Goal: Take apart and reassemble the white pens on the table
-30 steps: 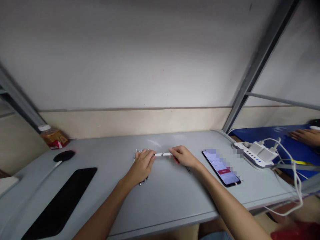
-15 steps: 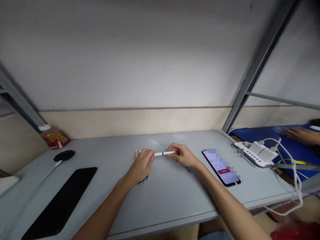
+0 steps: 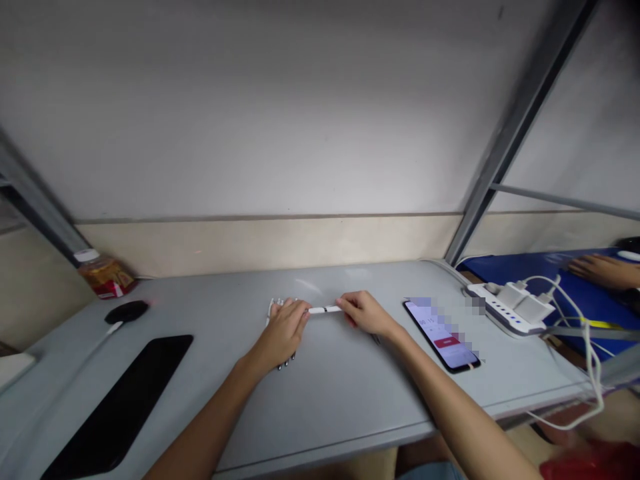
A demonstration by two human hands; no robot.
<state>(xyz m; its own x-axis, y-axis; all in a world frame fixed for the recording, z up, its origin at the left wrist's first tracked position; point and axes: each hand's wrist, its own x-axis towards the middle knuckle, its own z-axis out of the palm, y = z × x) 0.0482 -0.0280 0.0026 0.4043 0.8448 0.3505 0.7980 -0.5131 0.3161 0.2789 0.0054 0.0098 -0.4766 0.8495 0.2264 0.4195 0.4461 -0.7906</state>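
Observation:
A white pen [image 3: 318, 311] with a dark band near its middle lies level between my two hands. My left hand [image 3: 285, 330] is closed at the pen's left end, and its palm covers a row of several pens [image 3: 286, 365] on the desk. Only their white tops and metallic tips stick out past that hand. At the pen's right end, my right hand [image 3: 367, 313] pinches it between thumb and fingers. A small dark piece [image 3: 376, 339] shows just below the right hand; its kind is too small to tell.
On the grey desk [image 3: 330, 393], a lit phone [image 3: 440, 337] and a white power strip [image 3: 507, 312] with cables sit at right. A dark flat slab [image 3: 123, 403], a black round pad [image 3: 127, 312] and a bottle [image 3: 106, 275] are at left. Another person's hand [image 3: 603, 270] rests far right.
My right hand has shifted slightly and its fingers now cover the pen's right end, which stuck out past them before. My left hand stays in place.

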